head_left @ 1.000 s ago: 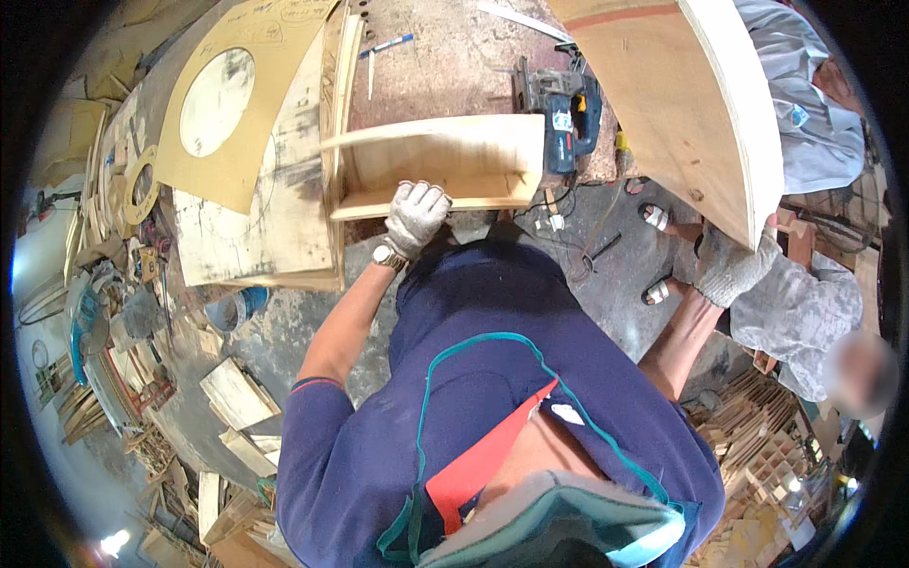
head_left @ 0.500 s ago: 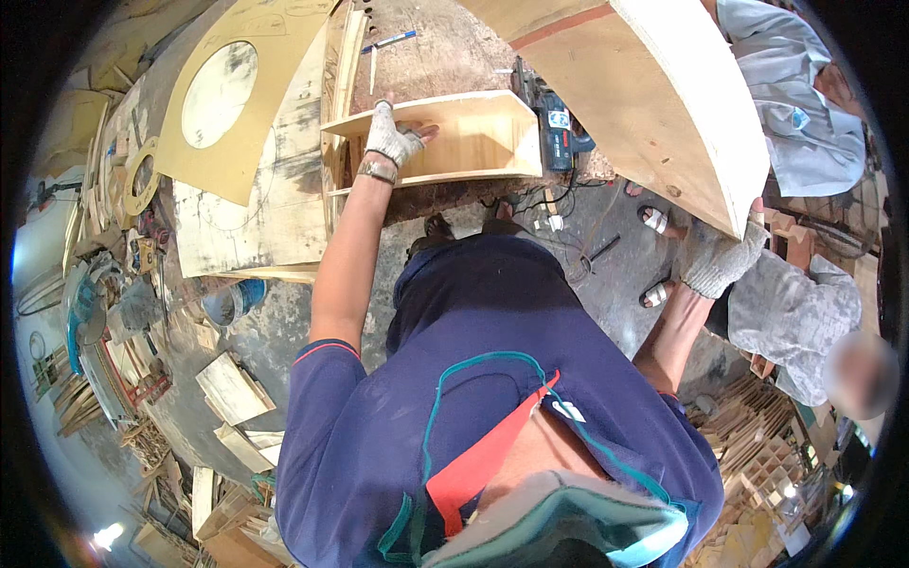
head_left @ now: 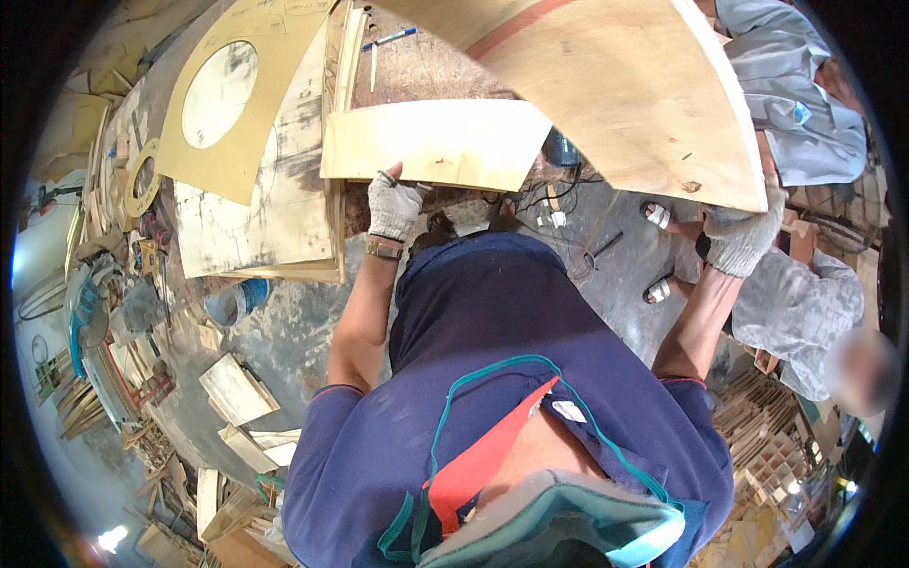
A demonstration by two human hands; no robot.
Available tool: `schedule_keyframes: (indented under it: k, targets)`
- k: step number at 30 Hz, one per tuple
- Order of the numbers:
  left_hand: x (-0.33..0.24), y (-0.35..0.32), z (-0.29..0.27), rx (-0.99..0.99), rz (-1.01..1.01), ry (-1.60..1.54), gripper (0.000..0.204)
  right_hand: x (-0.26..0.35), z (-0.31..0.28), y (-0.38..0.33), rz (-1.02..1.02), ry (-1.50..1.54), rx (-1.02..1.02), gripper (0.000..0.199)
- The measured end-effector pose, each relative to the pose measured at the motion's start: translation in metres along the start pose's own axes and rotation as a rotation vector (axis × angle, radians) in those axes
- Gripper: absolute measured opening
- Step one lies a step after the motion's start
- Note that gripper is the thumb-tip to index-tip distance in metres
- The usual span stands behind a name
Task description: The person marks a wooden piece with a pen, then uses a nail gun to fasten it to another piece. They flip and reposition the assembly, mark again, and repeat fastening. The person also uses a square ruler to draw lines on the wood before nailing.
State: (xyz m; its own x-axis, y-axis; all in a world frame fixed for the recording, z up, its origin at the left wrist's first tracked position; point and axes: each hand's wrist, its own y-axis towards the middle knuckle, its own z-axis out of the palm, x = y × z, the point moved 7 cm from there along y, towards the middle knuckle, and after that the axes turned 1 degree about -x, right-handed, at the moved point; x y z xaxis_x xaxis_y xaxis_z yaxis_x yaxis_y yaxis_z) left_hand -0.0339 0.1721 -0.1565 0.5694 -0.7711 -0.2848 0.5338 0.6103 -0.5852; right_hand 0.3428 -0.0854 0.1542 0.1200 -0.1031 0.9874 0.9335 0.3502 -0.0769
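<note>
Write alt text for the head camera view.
Seen from above, a person's gloved left hand grips the edge of a pale plywood panel, while the gloved right hand holds a large curved plywood sheet. Wood offcuts litter the workshop floor.

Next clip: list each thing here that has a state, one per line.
left hand: gloved, grip on the edge of the pale plywood panel
right hand: gloved, holding the corner of the large curved plywood sheet, raised and tilted
pale plywood panel: lying flat on the bench
board with round cutout: lying flat
blue pen: lying loose on the bench
</note>
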Motion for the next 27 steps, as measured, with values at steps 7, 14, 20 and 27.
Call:
schedule_keyframes:
  k: [7,14,20,27]
  targets:
    - [-0.004,-0.021,-0.027,-0.150,0.228,0.088,0.021,-0.048,0.057,0.008,0.326,0.039,0.200,0.047]
    - [-0.105,-0.094,-0.037,-0.630,1.066,0.824,0.045,-0.208,0.110,0.050,0.803,0.355,0.644,0.032]
    - [-0.166,-0.037,0.003,-0.173,0.967,1.226,0.078,-0.250,0.112,0.098,0.880,0.076,0.489,0.047]
    - [-0.175,0.027,0.027,0.049,0.820,1.432,0.056,-0.236,0.102,0.075,0.819,-0.007,0.548,0.055]
